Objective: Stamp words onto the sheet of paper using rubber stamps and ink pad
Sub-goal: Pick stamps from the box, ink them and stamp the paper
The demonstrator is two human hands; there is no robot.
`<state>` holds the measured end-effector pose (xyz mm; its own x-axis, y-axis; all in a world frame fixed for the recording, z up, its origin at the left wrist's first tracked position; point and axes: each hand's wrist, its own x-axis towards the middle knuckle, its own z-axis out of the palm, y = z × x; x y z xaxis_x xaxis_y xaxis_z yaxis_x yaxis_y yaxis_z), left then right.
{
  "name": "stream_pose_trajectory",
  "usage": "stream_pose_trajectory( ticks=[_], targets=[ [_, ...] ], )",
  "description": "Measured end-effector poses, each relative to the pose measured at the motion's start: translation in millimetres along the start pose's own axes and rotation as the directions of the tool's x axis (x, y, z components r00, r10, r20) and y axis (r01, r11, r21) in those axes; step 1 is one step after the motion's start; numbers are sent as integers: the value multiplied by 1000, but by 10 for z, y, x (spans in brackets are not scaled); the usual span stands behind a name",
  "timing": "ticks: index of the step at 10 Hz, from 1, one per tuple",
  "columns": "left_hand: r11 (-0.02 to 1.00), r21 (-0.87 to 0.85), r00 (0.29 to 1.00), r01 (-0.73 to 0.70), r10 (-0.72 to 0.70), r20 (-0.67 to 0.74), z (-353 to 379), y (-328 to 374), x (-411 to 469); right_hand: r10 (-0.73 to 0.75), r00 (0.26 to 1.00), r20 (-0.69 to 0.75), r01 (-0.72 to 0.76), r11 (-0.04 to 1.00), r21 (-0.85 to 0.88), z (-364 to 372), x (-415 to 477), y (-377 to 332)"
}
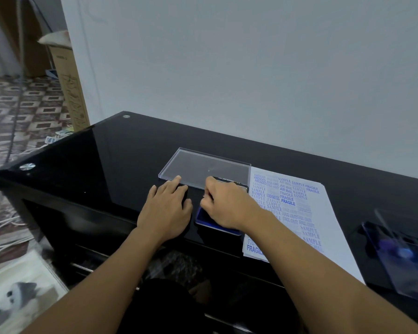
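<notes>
A white sheet of paper [323, 213] covered with several blue stamped words lies on the black glass table [106, 153], right of centre. A blue ink pad [210, 224] sits at the sheet's left edge. My right hand [225, 203] is curled over the pad and pinches something small, most likely a rubber stamp, which is almost wholly hidden. My left hand [169, 208] rests flat on the table just left of the pad, fingers straight, the fingertips touching the near edge of a clear plastic lid [203, 165].
A clear plastic box [401, 251] with blurred blue-topped stamps stands at the far right of the table. A wall runs right behind the table. Cardboard boxes [68, 88] and cables lie on the patterned floor to the left.
</notes>
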<state>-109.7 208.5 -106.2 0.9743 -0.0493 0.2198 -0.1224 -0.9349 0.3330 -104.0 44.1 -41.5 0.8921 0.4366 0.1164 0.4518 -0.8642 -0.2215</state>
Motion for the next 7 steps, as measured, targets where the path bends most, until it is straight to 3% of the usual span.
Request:
stream_pose_trajectory(
  ticks=[7],
  targets=[
    [1000,15,1000,4,-4,7,3,17,8,46,999,-28,-46,999,27,78,41,25]
  ],
)
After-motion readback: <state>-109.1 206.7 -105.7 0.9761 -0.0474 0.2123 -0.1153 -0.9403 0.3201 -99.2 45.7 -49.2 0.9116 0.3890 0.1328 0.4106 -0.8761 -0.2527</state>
